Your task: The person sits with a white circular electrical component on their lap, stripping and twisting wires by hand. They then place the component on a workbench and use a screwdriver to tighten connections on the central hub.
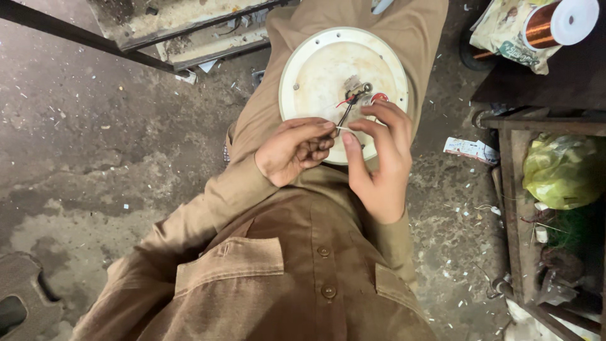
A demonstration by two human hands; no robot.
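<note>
A thin wire (344, 117) on the round white disc (315, 69) is pinched between both hands, left hand (295, 150) and right hand (379, 161); careful pulling or twisting is probably called for next

Open floor (95, 145) to the left, free to pass. Blocked upper left by a metal frame (189, 38), on the right by a cluttered wooden shelf (511, 208) and copper wire spool (558, 22).

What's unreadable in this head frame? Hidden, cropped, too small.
- Head view: near edge of the round white disc is hidden behind the left hand and right hand.
- Wire ends: too small to tell what the fingers pinch.
- Copper wire spool: cut off by the top edge.
- Yellow bag: contents hidden.
</note>
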